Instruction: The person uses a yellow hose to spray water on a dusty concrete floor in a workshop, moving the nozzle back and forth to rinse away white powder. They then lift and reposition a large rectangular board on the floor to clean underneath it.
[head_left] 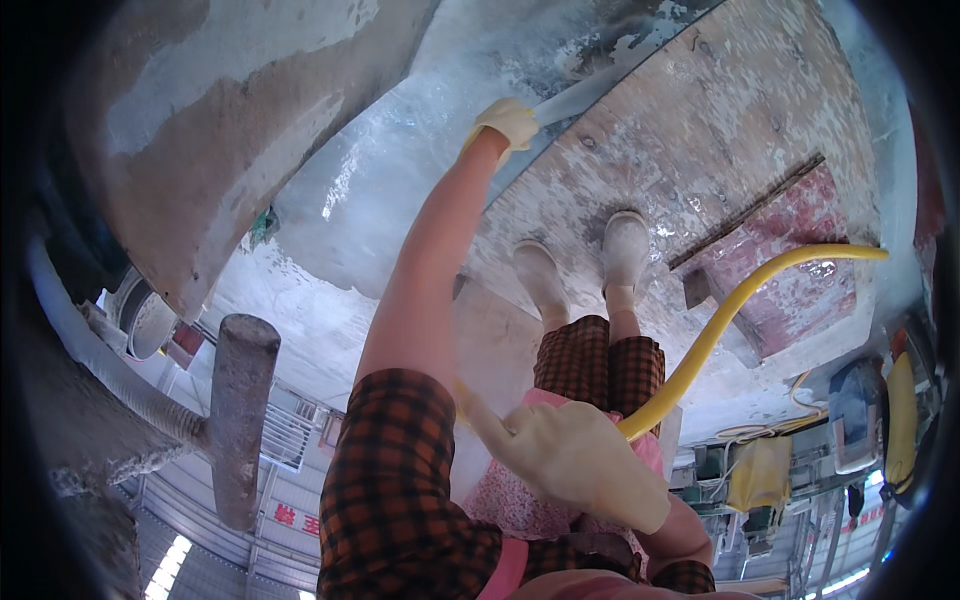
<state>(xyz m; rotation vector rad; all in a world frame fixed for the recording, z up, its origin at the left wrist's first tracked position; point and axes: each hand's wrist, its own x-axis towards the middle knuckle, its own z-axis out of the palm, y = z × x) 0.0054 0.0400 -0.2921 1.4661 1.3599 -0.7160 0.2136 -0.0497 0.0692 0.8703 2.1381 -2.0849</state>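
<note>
Yellow hose (720, 320), smooth and curved, runs from the gloved right hand (575, 455), closed around its hidden end, across a worn, paint-flaked platform (720, 130). Left hand (510, 122), gloved, stretches far forward gripping a flat grey blade (585, 95) whose tip is lost against the pale wet stone slab (400, 190).

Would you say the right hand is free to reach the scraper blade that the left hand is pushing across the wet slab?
Probably not: the right hand is closed around the yellow hose near the body, far from the blade held in the outstretched left hand.
</note>
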